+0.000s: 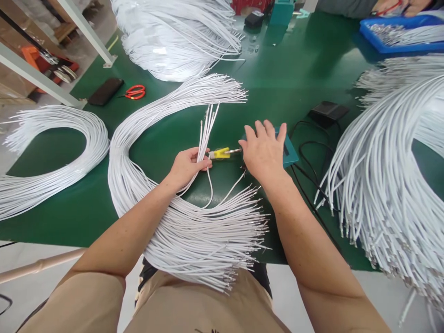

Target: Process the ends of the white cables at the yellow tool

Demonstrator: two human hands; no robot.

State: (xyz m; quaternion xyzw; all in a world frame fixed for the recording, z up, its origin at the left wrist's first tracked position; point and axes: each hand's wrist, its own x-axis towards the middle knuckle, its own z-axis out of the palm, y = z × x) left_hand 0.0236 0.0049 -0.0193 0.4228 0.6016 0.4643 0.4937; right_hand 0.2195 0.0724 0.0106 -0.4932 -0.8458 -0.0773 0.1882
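My left hand (190,167) is closed around several white wires (207,129), whose ends stick up above its fingers. Just beyond its fingertips is a yellow clip-like piece (221,153) with a pale end, joined to a metal rod (234,151); whether the fingers touch it I cannot tell. My right hand (264,148) lies with fingers spread over a teal box (290,150) and hides much of it. One wire loops down from the left hand, and another ends below the right hand. A large curved bundle of white wires (121,152) lies under my left forearm.
More white wire bundles lie left (93,138), at the back (173,37) and right (378,185). Red-handled scissors (135,92) and a dark flat case (106,91) are at back left. Black cables (308,169) run by a black block (328,113). A person's hands show beyond a blue tray (376,39).
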